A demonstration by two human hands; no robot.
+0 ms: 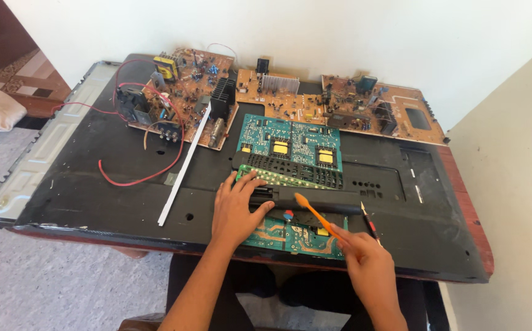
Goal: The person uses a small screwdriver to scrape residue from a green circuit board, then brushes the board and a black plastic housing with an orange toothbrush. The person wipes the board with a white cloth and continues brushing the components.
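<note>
Fingers (249, 184) of the left hand (236, 211) lie spread and pressed flat on the near-left end of a long black plastic remote-control housing (315, 199), closed on nothing, only pinning it down. Head view: the right hand (367, 266) has its fingers closed round the handle of an orange toothbrush (320, 217), whose head rests on the housing top. This housing lies near the front edge of the counter (94, 202), across a green circuit board (278, 236) and just in front of a black rubber keypad (296, 168) with rows of square buttons. As a judgement, the housing is light, stiff and smooth, apt to slide unless held at its ends; the boards are thin, rigid and fragile, best taken by their edges, and the keypad is soft and floppy. Farther off sit a teal circuit board (290, 142) with yellow transformers and three brown boards: left (183, 95), centre (275, 91) and right (379, 110), studded with components and finned heat sinks. Red wire (137, 179) loops at the left beside a white strip (183, 167).
</note>
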